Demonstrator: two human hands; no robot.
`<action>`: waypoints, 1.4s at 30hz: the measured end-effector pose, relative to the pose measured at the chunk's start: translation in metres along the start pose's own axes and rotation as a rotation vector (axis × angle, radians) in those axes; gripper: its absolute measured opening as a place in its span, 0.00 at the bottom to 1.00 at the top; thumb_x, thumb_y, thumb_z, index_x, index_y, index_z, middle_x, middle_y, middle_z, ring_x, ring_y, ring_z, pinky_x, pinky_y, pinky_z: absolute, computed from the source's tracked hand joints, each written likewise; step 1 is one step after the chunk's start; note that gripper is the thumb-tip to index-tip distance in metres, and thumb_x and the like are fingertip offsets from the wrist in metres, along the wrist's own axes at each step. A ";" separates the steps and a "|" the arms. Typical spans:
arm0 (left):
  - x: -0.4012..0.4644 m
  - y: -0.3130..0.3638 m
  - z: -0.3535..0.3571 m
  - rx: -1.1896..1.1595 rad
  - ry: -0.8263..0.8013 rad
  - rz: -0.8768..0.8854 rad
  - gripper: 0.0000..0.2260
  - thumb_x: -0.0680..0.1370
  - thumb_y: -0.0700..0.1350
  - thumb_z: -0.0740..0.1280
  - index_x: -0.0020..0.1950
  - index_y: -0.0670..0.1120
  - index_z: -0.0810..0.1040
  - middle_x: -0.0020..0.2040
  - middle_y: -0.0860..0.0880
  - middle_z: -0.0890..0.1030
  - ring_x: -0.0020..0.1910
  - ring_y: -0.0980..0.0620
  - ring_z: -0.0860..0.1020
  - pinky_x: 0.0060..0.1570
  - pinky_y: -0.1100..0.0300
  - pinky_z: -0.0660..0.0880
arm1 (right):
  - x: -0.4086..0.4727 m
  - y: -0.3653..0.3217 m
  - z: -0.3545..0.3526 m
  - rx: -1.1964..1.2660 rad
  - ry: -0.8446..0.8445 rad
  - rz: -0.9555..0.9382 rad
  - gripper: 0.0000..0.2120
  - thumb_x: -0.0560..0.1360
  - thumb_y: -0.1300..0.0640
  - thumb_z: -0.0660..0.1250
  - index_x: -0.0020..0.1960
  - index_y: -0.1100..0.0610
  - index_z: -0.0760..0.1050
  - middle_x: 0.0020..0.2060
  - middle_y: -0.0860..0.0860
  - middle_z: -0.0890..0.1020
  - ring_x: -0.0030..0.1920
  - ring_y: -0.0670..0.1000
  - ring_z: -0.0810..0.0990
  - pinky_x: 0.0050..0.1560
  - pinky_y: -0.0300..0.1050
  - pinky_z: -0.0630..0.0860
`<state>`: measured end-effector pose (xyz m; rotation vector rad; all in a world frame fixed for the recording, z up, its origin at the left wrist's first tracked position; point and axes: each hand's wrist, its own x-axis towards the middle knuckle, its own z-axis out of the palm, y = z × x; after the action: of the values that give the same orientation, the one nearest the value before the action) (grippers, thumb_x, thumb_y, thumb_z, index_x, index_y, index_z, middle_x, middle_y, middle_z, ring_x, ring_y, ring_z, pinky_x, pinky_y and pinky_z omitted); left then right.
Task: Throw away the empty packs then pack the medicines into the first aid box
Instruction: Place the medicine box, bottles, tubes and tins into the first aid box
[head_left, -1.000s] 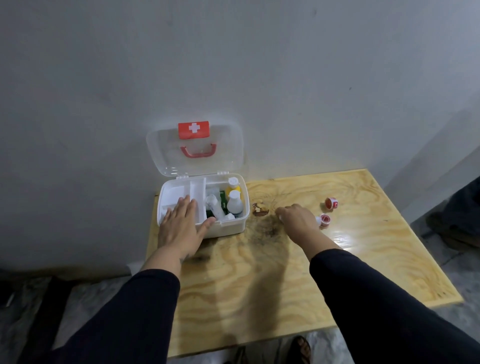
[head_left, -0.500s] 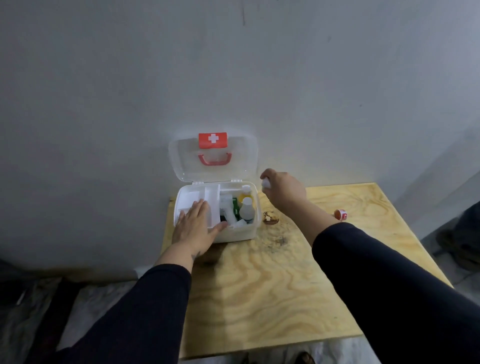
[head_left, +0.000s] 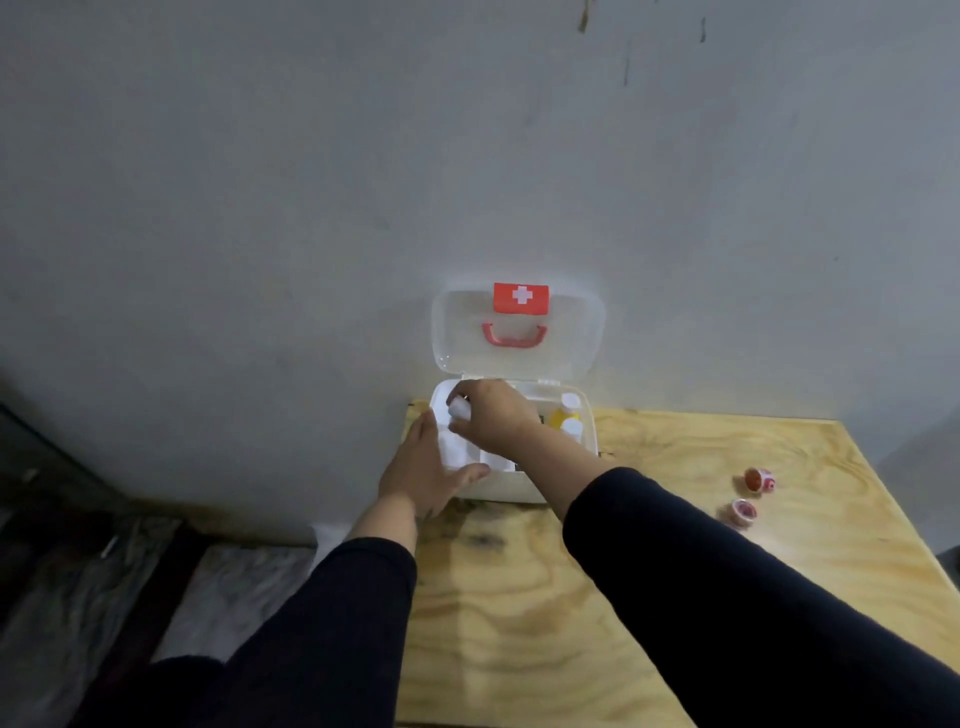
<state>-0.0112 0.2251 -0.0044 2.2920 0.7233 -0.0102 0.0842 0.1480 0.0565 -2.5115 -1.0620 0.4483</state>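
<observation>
The white first aid box (head_left: 589, 415) stands at the table's far left corner, its clear lid (head_left: 571, 338) with red cross and red handle leaning open against the wall. My left hand (head_left: 423, 475) lies flat on the box's front left edge, fingers apart. My right hand (head_left: 493, 415) hovers over the box's left compartment, closed on a small white container (head_left: 459, 408). White-capped bottles (head_left: 570, 410), one of them yellow, stand in the right compartment. Two small red-and-white round containers (head_left: 759, 479) (head_left: 742, 512) lie on the table at the right.
The plywood table (head_left: 649, 597) butts against a grey wall (head_left: 363, 182). Its left edge drops to a dark floor with cloth or plastic (head_left: 156, 571). A dark stain (head_left: 483, 540) marks the wood in front of the box.
My right hand picked a small white container off the table near the red ones, carried it left and now holds it over the box's left compartment. My left hand stayed on the box.
</observation>
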 end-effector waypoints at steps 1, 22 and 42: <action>0.001 -0.001 0.000 -0.007 0.010 0.004 0.49 0.69 0.63 0.72 0.79 0.47 0.49 0.78 0.49 0.58 0.75 0.47 0.63 0.69 0.50 0.67 | 0.002 -0.001 0.001 0.000 -0.018 0.006 0.16 0.74 0.55 0.66 0.61 0.54 0.76 0.57 0.54 0.80 0.59 0.57 0.78 0.50 0.44 0.72; 0.003 0.026 -0.021 0.349 -0.017 0.016 0.47 0.71 0.70 0.63 0.79 0.45 0.49 0.79 0.46 0.54 0.77 0.43 0.59 0.74 0.49 0.60 | 0.003 0.036 -0.032 0.147 0.202 0.266 0.16 0.77 0.55 0.63 0.64 0.57 0.73 0.60 0.56 0.79 0.57 0.57 0.79 0.53 0.47 0.77; 0.016 0.206 0.131 0.391 -0.466 0.299 0.22 0.77 0.54 0.62 0.71 0.50 0.71 0.71 0.49 0.72 0.68 0.46 0.72 0.65 0.52 0.71 | -0.135 0.271 -0.082 -0.001 0.097 0.783 0.15 0.75 0.58 0.61 0.60 0.58 0.74 0.57 0.56 0.80 0.57 0.57 0.79 0.48 0.45 0.74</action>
<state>0.1312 0.0288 0.0268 2.6031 0.1405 -0.5706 0.1960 -0.1432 0.0243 -2.8351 0.0025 0.5130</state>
